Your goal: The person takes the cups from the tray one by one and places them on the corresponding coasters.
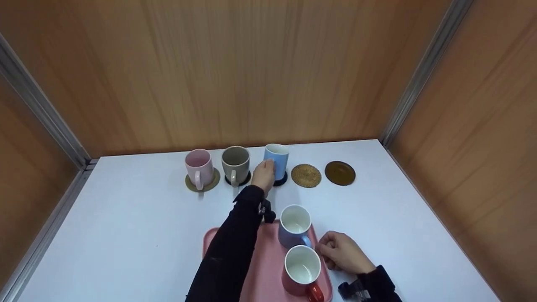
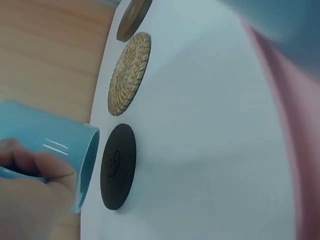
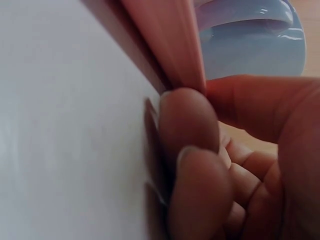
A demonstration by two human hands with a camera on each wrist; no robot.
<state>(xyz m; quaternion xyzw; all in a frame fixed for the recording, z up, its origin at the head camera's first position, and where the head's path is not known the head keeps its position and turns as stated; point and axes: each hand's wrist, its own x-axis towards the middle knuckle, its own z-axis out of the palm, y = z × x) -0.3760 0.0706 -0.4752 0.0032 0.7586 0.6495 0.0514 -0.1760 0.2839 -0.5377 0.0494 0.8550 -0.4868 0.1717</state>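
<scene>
My left hand (image 1: 264,175) grips a light blue mug (image 1: 280,164) by its handle. In the left wrist view the base of that mug (image 2: 65,132) is a small way off a dark round coaster (image 2: 118,166). The right hand (image 1: 342,251) is at the right edge of a pink tray (image 1: 266,256); in the right wrist view its thumb and fingers pinch the tray's rim (image 3: 175,55). Standing on the tray are a blue mug (image 1: 289,235) and a red mug (image 1: 293,285) with white insides.
Left of the held mug, a pink mug (image 1: 199,167) stands on a tan coaster (image 1: 215,181) and a grey-brown mug (image 1: 235,161) on a dark one. Toward the right lie a woven coaster (image 1: 306,175) and a brown coaster (image 1: 340,173). Wooden panels (image 1: 251,75) enclose the white table (image 1: 126,235).
</scene>
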